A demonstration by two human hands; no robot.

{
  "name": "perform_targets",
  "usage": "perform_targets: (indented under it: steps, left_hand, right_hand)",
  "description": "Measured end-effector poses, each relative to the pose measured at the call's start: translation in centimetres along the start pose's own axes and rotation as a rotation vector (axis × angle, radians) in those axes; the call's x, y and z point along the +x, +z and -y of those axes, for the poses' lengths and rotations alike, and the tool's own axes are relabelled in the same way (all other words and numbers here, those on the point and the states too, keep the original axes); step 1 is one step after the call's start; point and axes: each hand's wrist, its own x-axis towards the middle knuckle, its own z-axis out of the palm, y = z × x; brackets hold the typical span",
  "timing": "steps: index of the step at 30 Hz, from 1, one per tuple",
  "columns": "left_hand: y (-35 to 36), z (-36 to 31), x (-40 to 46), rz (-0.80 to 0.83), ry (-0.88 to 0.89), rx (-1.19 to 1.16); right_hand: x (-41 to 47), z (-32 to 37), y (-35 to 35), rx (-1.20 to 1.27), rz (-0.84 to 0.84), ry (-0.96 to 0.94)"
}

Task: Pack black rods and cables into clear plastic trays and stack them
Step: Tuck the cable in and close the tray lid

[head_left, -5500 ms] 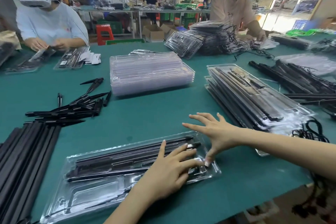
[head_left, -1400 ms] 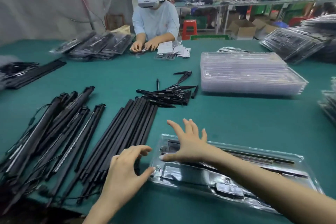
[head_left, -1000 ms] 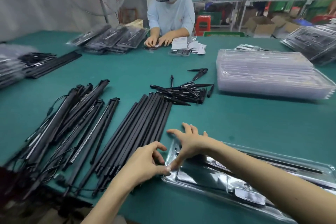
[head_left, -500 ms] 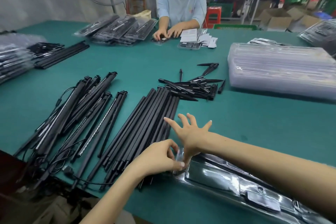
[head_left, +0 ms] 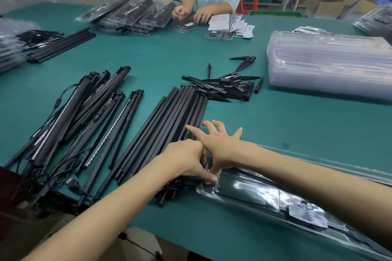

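A clear plastic tray (head_left: 263,195) filled with black parts lies along the near table edge, running to the lower right. My left hand (head_left: 186,160) pinches the tray's left end between curled fingers and thumb. My right hand (head_left: 218,144) presses its thumb down on that same end, its other fingers spread above it. Just left of my hands lies a bundle of plain black rods (head_left: 161,133). Further left are black rods with cables (head_left: 84,121).
A heap of short black spikes (head_left: 227,87) sits behind the rods. A stack of clear trays (head_left: 328,63) stands at the right. Across the green table (head_left: 297,125) a person handles packed trays (head_left: 131,15) and small leaflets (head_left: 231,25). More rods (head_left: 59,45) lie far left.
The view has swung left and down. My hands have closed in on the tray's left end: the left hand now pinches it, and the right thumb presses on it.
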Motion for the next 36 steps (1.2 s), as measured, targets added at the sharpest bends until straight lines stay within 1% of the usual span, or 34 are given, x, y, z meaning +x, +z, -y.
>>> perform_targets:
  steps: [4,6,9,12,17,20,23,27,29,33,36]
  left_hand:
    - [0.7,-0.2,-0.3,-0.052,0.007,0.023]
    - [0.8,-0.4,-0.5,-0.063,0.020,0.021]
    - [0.5,-0.1,-0.8,0.004,0.040,-0.044]
    - [0.1,0.4,-0.8,0.042,0.037,-0.162]
    - [-0.5,0.8,-1.2,0.120,0.087,-0.302]
    - [-0.9,1.0,-1.0,0.166,0.098,-0.323]
    - [-0.8,1.0,-0.7,0.176,0.082,-0.322]
    - [-0.4,0.9,-0.5,0.159,0.059,-0.300]
    - [-0.5,0.9,-0.6,0.149,0.079,-0.288]
    - [-0.2,0.8,-0.6,0.116,0.088,-0.289]
    - [-0.3,0.5,-0.1,0.144,0.045,-0.290]
  right_hand:
    - [0.2,0.3,0.5,0.026,-0.028,-0.018]
    - [-0.1,-0.3,0.5,0.079,-0.030,-0.026]
    - [-0.6,-1.7,0.6,0.175,-0.034,-0.027]
    - [-0.6,-1.9,0.4,0.149,-0.034,-0.013]
    - [0.0,-1.6,-0.9,0.055,0.054,-0.029]
    - [0.4,-1.2,-1.1,0.002,0.099,-0.003]
    - [0.6,-0.9,-1.1,-0.009,0.126,0.035]
    - [0.2,0.0,-1.0,-0.048,0.105,0.091]
    - [0.0,0.2,-0.9,-0.065,0.098,0.100]
    - [0.2,0.4,-0.6,-0.039,0.088,0.122]
    - [0.5,0.6,-0.3,-0.006,0.061,0.113]
